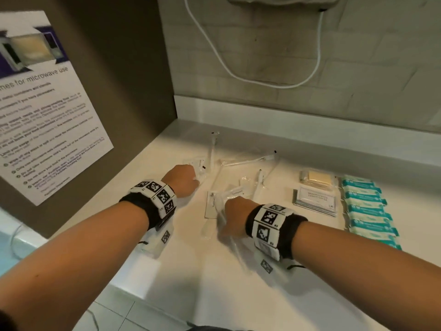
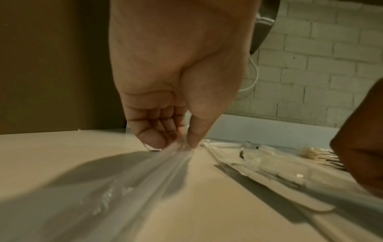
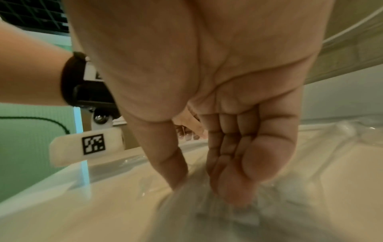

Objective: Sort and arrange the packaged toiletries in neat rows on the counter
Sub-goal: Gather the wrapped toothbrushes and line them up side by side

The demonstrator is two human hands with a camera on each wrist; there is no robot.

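Both your left hand [image 2: 165, 101] and right hand [image 3: 217, 114] fingers pinch slippery clear toothbrush packets [image 1: 216, 187], so tugging could scatter the loose pile across the tabletop [image 1: 195, 266].

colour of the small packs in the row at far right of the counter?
Teal and white, best seen in the head view: the row of small packs.

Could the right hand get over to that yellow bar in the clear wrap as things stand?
Probably yes, but not freely. The right hand is pinching a clear toothbrush packet, so it would likely have to set that down first. Otherwise bare counter lies between it and the yellow bar.
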